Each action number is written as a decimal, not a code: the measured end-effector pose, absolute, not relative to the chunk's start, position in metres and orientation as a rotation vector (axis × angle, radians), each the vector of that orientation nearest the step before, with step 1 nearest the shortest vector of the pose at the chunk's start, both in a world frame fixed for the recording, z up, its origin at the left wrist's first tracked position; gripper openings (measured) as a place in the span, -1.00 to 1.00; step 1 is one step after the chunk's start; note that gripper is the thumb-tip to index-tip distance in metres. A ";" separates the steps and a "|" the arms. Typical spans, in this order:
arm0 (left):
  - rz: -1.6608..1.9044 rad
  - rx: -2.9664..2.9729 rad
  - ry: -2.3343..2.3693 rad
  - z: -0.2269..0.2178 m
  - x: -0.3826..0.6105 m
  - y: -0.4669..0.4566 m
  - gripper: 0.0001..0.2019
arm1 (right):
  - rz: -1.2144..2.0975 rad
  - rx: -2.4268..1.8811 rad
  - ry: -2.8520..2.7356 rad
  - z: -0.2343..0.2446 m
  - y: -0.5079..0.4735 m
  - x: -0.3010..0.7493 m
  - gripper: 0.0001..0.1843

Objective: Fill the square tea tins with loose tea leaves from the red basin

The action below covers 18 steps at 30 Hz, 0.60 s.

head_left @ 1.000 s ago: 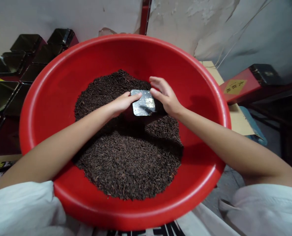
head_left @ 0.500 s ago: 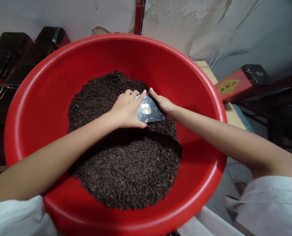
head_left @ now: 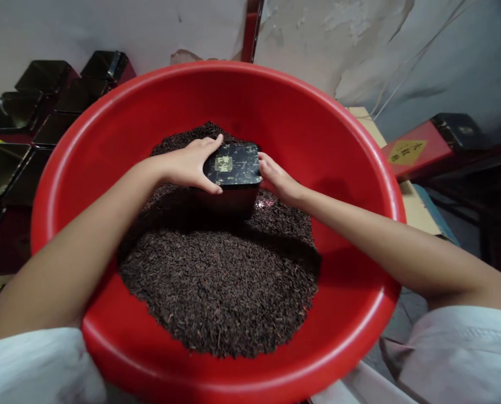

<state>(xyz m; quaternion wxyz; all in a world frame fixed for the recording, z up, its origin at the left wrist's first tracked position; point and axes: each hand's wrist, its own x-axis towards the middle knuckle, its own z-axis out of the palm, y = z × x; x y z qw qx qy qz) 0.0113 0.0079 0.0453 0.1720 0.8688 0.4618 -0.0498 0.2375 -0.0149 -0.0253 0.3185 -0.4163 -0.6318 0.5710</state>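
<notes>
A square tea tin with a scuffed black lid and a gold label on top stands between my hands. Below the lid, its dark body is in shadow. My left hand is closed around the lid's left side, thumb at the front edge and fingers at the back. The fingers of my right hand are curled against the tin's right side. Loose dark tea leaves lie heaped under and around the tin, with a hollow in shadow just in front of it. The tin's base is hidden from sight.
The tea is in a wide red plastic basin. Several black-lidded tins stand in rows to the left. On the right, a red tin with a yellow label lies on its side on a pale board. A peeling wall rises behind.
The tin's lid has gone from tilted to nearly level, and its body now shows below. Both hands have shifted left with it. The view has swung slightly left.
</notes>
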 end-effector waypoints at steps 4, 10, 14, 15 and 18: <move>-0.254 2.403 1.330 0.050 -0.006 0.013 0.12 | 1.182 -0.912 -2.055 -0.032 -0.019 0.238 0.40; -0.204 2.496 1.205 0.041 0.009 0.004 0.23 | 0.601 -0.826 -2.256 -0.051 -0.017 0.239 0.38; -0.093 2.582 1.231 0.033 0.028 -0.009 0.24 | 0.401 -0.767 -2.234 -0.062 -0.012 0.249 0.20; -0.063 2.592 1.255 0.032 0.032 -0.011 0.21 | 0.410 -0.759 -2.217 -0.064 -0.011 0.251 0.14; -0.035 2.570 1.341 0.032 0.035 -0.013 0.15 | 0.505 -0.738 -2.197 -0.063 -0.007 0.250 0.06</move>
